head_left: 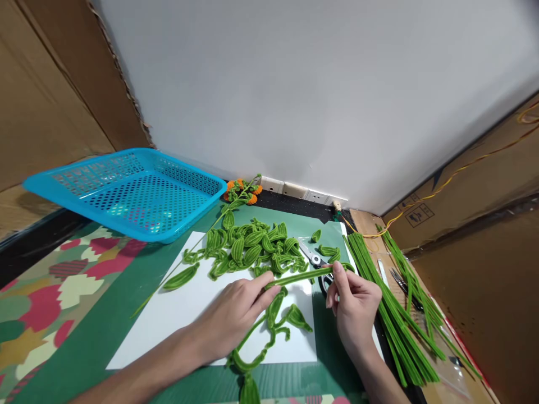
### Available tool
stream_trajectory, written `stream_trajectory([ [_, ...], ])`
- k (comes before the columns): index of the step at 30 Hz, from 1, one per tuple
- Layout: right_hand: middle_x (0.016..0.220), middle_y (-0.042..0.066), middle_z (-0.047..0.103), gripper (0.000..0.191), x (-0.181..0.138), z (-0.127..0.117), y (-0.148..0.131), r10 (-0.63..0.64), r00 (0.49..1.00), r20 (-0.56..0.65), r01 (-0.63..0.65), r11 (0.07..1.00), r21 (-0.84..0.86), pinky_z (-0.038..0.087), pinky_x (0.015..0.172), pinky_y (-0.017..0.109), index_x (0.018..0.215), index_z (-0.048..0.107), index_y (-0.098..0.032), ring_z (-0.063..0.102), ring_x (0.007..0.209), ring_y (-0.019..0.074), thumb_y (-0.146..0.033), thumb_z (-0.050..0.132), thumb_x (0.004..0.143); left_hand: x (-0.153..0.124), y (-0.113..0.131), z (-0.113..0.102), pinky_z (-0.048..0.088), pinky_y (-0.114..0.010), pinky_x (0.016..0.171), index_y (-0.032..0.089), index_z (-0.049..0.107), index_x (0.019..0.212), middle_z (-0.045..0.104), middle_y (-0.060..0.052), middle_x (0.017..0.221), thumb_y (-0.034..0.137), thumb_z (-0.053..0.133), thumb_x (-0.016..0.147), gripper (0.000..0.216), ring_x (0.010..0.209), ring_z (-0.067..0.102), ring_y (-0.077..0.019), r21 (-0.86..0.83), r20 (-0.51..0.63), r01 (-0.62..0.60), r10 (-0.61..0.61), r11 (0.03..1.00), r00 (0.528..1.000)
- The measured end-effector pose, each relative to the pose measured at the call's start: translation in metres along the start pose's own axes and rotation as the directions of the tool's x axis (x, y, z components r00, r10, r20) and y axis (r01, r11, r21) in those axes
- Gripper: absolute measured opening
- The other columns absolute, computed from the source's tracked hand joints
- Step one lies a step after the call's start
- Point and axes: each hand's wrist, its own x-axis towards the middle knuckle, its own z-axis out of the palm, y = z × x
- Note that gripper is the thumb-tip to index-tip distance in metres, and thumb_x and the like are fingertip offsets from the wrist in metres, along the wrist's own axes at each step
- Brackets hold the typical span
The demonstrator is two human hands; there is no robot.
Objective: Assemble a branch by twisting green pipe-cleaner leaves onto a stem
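My left hand (236, 315) pinches one end of a folded green pipe cleaner (300, 277), and my right hand (352, 306) pinches the other end. The piece is held level just above a white sheet (177, 320). Below my hands lies a green stem with pipe-cleaner leaves (269, 334). A pile of finished green leaves (252, 247) lies on the sheet beyond my fingers.
Scissors (314, 259) lie beside the pile. A bundle of straight green pipe cleaners (389, 306) lies to the right, with small snips (403, 286) among them. A blue plastic basket (130, 191) stands tilted at the back left. An orange flower stem (242, 192) rests near the wall.
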Motion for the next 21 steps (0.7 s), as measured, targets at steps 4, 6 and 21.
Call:
stream_trajectory([
  [4,0.040,-0.003,0.052,0.053,0.001,0.003,0.001,0.018,1.000,-0.001,-0.018,1.000,0.022,0.028,0.040,0.024,0.052,0.062,-0.017,0.039,0.034,0.0081,-0.044,0.073,0.096,-0.003,-0.004,0.001,0.026,-0.031,0.060,0.025,0.061,0.085,0.052,0.002,0.060,0.049,0.051,0.104,0.033,0.057,0.049,-0.0200,0.048,-0.035,-0.092,0.094,0.995,0.995],
  [6,0.039,-0.002,0.051,0.055,0.002,0.005,0.002,0.029,1.000,0.003,-0.029,0.999,0.033,0.027,0.039,0.024,0.051,0.062,-0.017,0.038,0.034,0.0082,-0.046,0.072,0.097,-0.003,-0.006,0.001,0.025,-0.031,0.059,0.024,0.062,0.086,0.052,0.002,0.059,0.050,0.048,0.105,0.035,0.056,0.051,-0.0202,0.095,-0.006,-0.117,0.118,0.989,0.993],
  [21,0.038,-0.003,0.049,0.056,0.005,0.005,0.003,0.106,0.994,0.037,-0.108,0.993,0.039,0.026,0.039,0.022,0.050,0.059,-0.017,0.036,0.034,0.0070,-0.049,0.074,0.094,0.003,-0.014,0.003,0.016,-0.034,0.056,0.023,0.045,0.078,0.049,0.003,0.058,0.029,0.030,0.110,0.036,0.049,0.040,-0.0169,0.534,0.240,-0.338,0.244,0.775,0.940],
])
